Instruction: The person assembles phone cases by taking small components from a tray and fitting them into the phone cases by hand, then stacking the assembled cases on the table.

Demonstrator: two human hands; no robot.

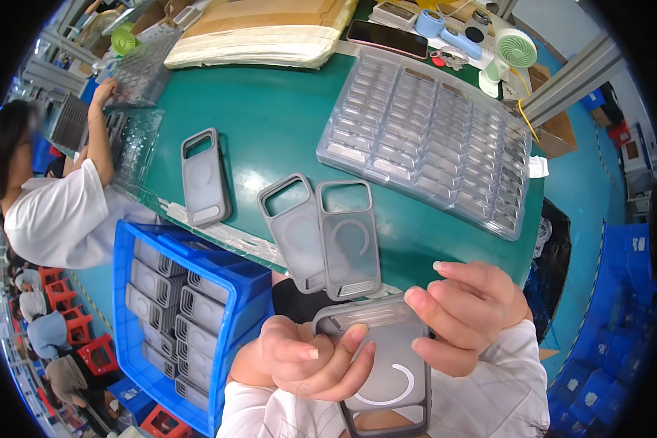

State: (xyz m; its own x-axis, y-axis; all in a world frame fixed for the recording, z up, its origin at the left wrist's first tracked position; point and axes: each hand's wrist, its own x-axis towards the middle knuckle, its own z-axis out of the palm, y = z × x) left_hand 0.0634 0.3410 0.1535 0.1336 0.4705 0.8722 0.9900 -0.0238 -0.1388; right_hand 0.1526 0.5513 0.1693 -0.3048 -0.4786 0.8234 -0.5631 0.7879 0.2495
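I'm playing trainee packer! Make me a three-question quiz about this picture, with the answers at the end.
1. Fill in the colour: the tabletop is ____.

2. Which thing stands beyond the clear plastic tray?
A) a teddy bear
B) a small fan
C) a kettle

3. True or false: the left hand touches a gray phone case.

Key: 1. green; 2. B; 3. true.
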